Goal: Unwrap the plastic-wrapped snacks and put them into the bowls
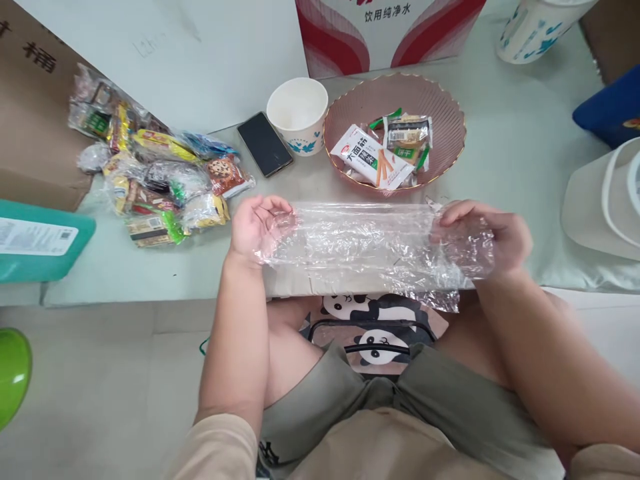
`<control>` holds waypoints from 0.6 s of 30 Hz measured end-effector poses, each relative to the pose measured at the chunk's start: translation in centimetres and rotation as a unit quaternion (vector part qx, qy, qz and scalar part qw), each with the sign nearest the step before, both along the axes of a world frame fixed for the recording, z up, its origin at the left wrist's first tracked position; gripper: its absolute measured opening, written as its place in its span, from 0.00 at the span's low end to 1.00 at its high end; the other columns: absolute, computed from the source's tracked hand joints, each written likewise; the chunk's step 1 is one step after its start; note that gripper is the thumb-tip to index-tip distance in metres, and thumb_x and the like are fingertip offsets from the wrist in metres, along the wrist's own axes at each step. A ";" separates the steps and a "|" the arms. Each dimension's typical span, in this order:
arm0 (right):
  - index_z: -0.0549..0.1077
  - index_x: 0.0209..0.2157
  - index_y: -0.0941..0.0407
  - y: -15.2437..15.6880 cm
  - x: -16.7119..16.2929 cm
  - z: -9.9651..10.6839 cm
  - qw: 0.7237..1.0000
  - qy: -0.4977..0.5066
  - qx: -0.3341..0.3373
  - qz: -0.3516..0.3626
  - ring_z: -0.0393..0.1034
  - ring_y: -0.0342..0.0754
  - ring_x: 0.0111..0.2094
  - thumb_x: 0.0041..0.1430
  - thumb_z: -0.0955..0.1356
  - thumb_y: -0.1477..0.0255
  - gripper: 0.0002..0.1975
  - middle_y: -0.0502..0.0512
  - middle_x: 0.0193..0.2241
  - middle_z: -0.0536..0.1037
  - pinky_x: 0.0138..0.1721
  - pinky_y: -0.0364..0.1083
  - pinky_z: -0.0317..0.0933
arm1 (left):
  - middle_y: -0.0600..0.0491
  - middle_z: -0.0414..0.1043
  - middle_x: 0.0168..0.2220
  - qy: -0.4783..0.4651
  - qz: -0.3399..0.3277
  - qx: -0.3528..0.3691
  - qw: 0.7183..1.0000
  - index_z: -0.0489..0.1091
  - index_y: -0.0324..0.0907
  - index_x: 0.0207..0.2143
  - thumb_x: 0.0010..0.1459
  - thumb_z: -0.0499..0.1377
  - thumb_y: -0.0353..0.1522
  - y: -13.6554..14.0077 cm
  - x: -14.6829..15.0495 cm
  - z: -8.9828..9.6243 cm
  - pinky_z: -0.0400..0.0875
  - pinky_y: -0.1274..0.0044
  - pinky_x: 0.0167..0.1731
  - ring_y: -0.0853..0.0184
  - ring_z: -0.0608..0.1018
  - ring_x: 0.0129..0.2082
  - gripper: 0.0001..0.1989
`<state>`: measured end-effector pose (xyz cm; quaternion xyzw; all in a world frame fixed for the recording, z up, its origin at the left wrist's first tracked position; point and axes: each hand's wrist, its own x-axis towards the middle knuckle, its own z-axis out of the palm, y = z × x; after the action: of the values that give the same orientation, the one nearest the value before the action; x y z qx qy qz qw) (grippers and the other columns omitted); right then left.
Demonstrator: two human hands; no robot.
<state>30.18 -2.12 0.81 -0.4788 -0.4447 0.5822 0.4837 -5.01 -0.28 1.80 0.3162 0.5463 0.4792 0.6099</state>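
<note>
Held at Both Ends

I have the crinkled, clear plastic wrapper spread over the front edge of the pale green table; my left hand grips one end with curled fingers; my right hand grips the other; beyond, leftward, I see heaped multicoloured snack packets; farther back, a black rectangular phone, a white paper cup and a pink, ribbed, gold-rimmed bowl holding packets.
</note>
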 end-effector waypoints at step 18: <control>0.77 0.45 0.49 -1.7 -0.1 0.7 0.966 -0.216 0.095 0.105 0.78 0.50 0.44 0.57 0.75 0.61 0.15 0.57 0.44 0.81 0.49 0.53 0.75 | 0.46 0.70 0.63 0.039 -0.210 0.037 0.976 0.77 0.46 0.50 0.35 0.59 0.21 -1.5 2.0 -0.3 0.71 0.83 0.17 0.57 0.83 0.44 0.34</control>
<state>30.08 -3.81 1.55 -0.4960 -0.6397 0.4676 0.3552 -2.99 -1.78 1.45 0.4648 0.4730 0.3471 0.6631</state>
